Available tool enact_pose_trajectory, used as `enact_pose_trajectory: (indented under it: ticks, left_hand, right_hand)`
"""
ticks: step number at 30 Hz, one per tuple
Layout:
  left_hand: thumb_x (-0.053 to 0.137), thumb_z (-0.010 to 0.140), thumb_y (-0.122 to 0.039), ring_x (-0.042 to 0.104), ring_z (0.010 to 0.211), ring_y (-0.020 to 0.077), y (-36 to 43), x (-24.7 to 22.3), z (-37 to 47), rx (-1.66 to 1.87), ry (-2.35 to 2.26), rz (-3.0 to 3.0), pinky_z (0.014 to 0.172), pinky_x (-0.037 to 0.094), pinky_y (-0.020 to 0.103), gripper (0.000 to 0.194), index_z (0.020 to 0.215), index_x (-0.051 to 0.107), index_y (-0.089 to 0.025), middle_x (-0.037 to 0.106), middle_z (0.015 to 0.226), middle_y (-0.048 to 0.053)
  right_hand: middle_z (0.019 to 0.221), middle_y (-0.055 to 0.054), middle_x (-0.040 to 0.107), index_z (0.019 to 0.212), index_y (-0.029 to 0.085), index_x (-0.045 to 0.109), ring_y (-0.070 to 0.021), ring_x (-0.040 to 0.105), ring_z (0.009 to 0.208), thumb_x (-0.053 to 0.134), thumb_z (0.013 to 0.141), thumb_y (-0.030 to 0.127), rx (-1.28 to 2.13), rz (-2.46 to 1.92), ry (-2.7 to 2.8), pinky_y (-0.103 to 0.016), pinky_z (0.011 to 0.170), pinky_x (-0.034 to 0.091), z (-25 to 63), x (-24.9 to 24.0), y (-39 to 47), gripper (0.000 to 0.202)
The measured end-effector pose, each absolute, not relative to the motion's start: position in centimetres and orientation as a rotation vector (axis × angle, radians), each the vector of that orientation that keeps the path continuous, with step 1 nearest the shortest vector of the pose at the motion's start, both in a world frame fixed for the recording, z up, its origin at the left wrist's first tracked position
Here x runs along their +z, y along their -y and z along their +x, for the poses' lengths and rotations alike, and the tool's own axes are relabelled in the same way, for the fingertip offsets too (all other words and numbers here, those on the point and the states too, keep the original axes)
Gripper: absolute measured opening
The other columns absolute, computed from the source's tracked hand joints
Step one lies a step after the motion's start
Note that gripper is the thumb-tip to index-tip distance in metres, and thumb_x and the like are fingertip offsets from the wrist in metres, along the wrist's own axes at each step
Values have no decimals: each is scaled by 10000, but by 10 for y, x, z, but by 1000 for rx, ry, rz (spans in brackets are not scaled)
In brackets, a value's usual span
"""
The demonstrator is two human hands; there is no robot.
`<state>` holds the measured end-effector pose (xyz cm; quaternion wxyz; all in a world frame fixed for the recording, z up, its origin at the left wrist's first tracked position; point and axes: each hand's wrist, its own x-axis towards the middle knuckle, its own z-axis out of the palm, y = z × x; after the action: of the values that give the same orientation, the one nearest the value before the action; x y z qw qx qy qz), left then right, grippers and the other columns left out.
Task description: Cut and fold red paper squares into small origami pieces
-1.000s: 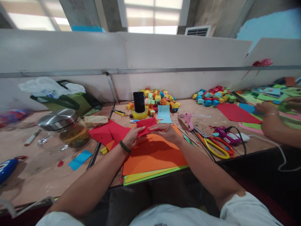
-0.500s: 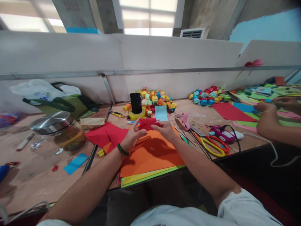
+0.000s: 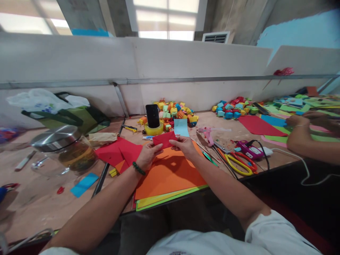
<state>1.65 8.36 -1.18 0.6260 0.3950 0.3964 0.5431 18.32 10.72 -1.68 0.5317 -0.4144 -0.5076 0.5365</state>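
Note:
A small red piece of paper [image 3: 164, 139], creased and roughly rectangular, is held up between both hands. My left hand [image 3: 149, 154], with a dark green bead bracelet at the wrist, pinches its lower left corner. The thumb and fingers of my right hand [image 3: 185, 145] close on its right end. Below them lies a stack of coloured sheets, with an orange sheet [image 3: 172, 177] on top and yellow and green edges showing at the front. Larger red paper [image 3: 120, 153] lies just left of my left hand.
Behind my hands, a phone [image 3: 152, 116] leans upright in a yellow tape roll [image 3: 154, 129], by a pile of small paper cubes [image 3: 175, 109]. Scissors [image 3: 239, 166] and a pink glue gun [image 3: 207, 135] lie right. A glass teapot [image 3: 69, 152] stands left. A co-worker's hands [image 3: 300, 125] are far right.
The red paper has tilted, its right end now higher, and more of its face shows. My left fingers have closed in at its lower corner. The view has shifted slightly.

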Motion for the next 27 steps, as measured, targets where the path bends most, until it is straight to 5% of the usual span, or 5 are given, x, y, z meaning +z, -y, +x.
enact_pose_trajectory:
  ticks: [9, 19, 27]
  left_hand:
    - [847, 632, -234, 718, 700, 171, -83, -13, 14, 1214, -964, 906, 573, 506, 190, 264, 837, 720, -125, 753, 794, 70]
    - [875, 570, -300, 709, 678, 179, -84, -14, 13, 1217, -963, 962, 581, 495, 216, 351, 836, 720, -131, 748, 788, 70]
    - [860, 572, -355, 631, 564, 115, -84, -14, 11, 1219, -967, 1003, 462, 454, 171, 316, 755, 721, -138, 714, 696, 37]
  right_hand:
    - [523, 24, 586, 594, 169, 606, -86, 519, 433, 851, 447, 514, 1253, -977, 1182, -216, 435, 385, 181, -18, -108, 448]
    - [677, 6, 667, 806, 169, 702, -72, 526, 483, 833, 504, 465, 1326, -945, 1242, -208, 470, 434, 186, -16, -105, 443]
    - [673, 7, 658, 774, 164, 718, -90, 554, 548, 852, 477, 412, 1363, -922, 1246, -223, 509, 477, 188, -15, -108, 410]
